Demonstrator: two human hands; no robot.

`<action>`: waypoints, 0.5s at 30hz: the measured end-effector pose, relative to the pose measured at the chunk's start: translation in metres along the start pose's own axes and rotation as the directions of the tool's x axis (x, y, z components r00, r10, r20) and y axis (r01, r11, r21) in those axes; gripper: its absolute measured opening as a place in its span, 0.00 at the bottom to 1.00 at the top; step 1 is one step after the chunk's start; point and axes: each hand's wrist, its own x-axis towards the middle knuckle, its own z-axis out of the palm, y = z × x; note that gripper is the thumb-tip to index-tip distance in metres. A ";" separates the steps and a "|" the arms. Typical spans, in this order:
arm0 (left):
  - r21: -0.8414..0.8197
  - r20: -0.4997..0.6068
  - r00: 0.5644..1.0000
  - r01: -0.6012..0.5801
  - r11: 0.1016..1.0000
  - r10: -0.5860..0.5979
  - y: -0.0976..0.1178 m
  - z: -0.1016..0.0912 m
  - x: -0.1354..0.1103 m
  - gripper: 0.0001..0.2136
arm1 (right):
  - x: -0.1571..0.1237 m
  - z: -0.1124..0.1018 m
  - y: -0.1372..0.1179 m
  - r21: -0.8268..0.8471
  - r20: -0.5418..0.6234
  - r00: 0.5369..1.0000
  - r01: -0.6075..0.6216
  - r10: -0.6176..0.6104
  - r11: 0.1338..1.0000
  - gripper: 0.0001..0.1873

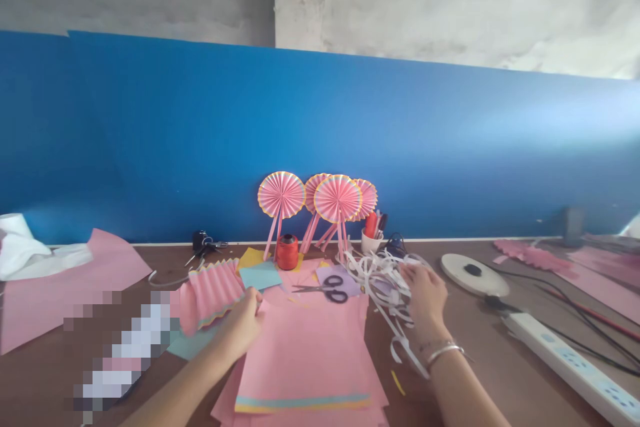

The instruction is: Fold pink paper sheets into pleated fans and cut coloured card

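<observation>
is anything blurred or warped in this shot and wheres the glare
In the head view, a pixelated mosaic patch hides something at lower left; the blue backing bows from wide-angle distortion, with pale glare washing it out toward the right; the pink paper fans look reasonably sharp.

Bright, flat light; curved edge distortion.

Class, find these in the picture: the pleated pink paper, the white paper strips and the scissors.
Pleated pink paper [213, 293], head view: on the middle folds.
White paper strips [380, 287], head view: on the tangled loops.
Scissors [320, 289], head view: on the metal blades near the pivot.
</observation>
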 end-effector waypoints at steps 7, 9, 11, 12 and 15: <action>0.594 0.090 0.980 -0.196 0.781 0.178 0.020 -0.015 -0.021 0.09 | -0.023 0.007 0.015 -0.678 0.612 0.765 0.639 -0.201 0.363 0.15; 0.609 0.042 0.966 -0.227 0.760 0.255 0.020 -0.017 -0.009 0.08 | -0.028 0.007 0.013 -0.725 0.630 0.727 0.676 -0.272 0.130 0.18; 0.610 0.039 0.939 -0.292 0.737 0.340 0.017 -0.015 0.007 0.08 | -0.034 0.010 0.010 -0.709 0.656 0.687 0.703 -0.313 0.058 0.17; 0.601 0.061 0.929 -0.325 0.730 0.364 0.015 -0.013 0.015 0.08 | -0.037 0.012 0.010 -0.662 0.696 0.650 0.745 -0.305 0.077 0.17; 0.587 0.096 0.923 -0.355 0.727 0.374 0.013 -0.003 0.034 0.09 | -0.053 0.021 0.015 -0.386 0.890 0.423 0.898 -0.171 0.214 0.19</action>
